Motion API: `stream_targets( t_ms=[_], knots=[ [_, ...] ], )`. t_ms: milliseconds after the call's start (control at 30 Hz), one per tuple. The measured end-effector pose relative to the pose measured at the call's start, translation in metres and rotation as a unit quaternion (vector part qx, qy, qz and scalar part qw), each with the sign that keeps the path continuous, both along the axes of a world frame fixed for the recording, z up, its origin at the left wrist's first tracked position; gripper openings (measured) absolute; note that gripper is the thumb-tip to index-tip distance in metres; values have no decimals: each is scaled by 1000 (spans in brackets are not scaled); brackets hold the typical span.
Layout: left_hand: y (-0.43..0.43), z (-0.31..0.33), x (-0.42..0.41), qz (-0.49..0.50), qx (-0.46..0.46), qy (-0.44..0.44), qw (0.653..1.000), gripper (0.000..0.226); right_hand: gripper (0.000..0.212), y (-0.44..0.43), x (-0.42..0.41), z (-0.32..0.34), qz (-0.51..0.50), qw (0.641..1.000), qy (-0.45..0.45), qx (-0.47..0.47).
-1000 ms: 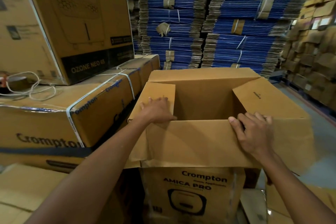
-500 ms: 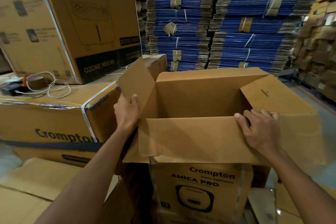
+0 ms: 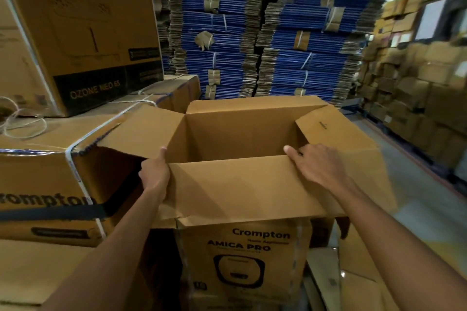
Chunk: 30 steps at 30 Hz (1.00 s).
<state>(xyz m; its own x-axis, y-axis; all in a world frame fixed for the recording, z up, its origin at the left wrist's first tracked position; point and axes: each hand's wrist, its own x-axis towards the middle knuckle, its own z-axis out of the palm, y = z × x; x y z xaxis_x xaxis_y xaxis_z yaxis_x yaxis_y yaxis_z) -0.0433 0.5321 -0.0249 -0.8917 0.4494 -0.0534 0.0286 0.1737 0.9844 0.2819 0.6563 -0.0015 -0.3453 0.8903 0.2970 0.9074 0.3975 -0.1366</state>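
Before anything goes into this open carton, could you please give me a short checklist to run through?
1. The left flap is folded outward, clear of the opening: ok.
2. The near flap is folded down toward the person: ok.
3. The right flap is fully clear of the opening: cannot tell; it stands tilted.
4. The floor of the carton is free of anything: cannot tell; the near flap hides it.
5. The left hand grips the near flap's left end: ok.
6. The right hand holds its right end: ok.
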Motion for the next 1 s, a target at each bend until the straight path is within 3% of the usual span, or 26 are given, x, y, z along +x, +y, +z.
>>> stream_targets(
  t_ms=[167, 267, 367, 467, 533, 600, 667, 767, 867, 1000],
  knots=[
    [-1, -6, -2, 16, -15, 41, 999, 62, 80, 4, -20, 30, -49, 986, -82, -140],
    [-2, -4, 0, 24, -26, 49, 998, 62, 81, 7, -31, 36, -69, 976, -123, -167],
    [-4, -3, 2, 25, -30, 60, 997, 63, 76, 6, -37, 38, -104, 972, -182, -103],
    [-6, -6, -1, 27, -33, 60, 997, 63, 54, 6, -26, 48, -146, 950, -277, 9],
    [-4, -8, -3, 28, -27, 55, 998, 62, 44, 13, -9, 55, -151, 938, -311, 34],
    [-1, -7, -1, 29, -27, 59, 997, 59, 48, 23, 8, 57, -123, 952, -279, 3],
    [-1, -6, 1, 36, -30, 66, 997, 56, 60, 29, 10, 56, -74, 974, -190, -100],
    [-4, -4, 3, 40, -37, 72, 996, 61, 76, 29, 0, 50, -85, 960, -129, -233],
    [-7, -5, 1, 37, -44, 74, 996, 64, 74, 27, -7, 49, -126, 963, -146, -189],
    [-10, -7, -1, 30, -43, 75, 996, 66, 33, 23, -14, 53, -112, 965, -236, 20]
  ],
)
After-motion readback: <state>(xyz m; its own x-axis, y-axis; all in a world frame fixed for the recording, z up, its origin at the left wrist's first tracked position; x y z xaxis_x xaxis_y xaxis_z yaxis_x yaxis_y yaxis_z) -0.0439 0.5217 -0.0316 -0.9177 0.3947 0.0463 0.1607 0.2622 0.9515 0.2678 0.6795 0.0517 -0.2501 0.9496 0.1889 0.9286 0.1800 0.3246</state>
